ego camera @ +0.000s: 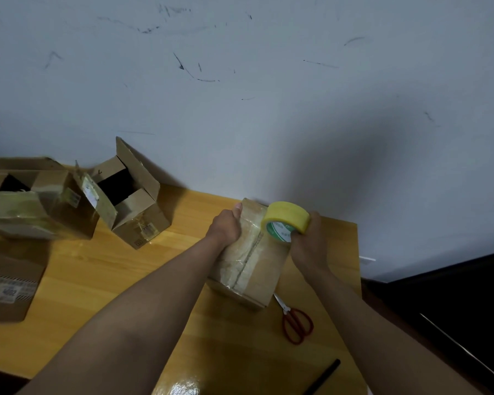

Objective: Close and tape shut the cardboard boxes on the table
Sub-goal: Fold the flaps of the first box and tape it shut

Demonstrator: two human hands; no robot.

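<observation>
A closed cardboard box (257,266) lies on the wooden table (97,280) near the wall, with old tape along its top seam. My left hand (226,223) grips the box's far left top edge, thumb up at the rim. My right hand (308,243) holds a yellow roll of tape (287,220) over the far end of the seam. Two open boxes stand at the left: one (131,206) with flaps up and a dark inside, and a bigger one (35,206) beside it.
A closed box with a label (9,283) sits at the left edge. Red-handled scissors (295,322) lie just right of the taped box. A black rod (322,376) lies near the front right corner. A scuffed wall stands directly behind the table.
</observation>
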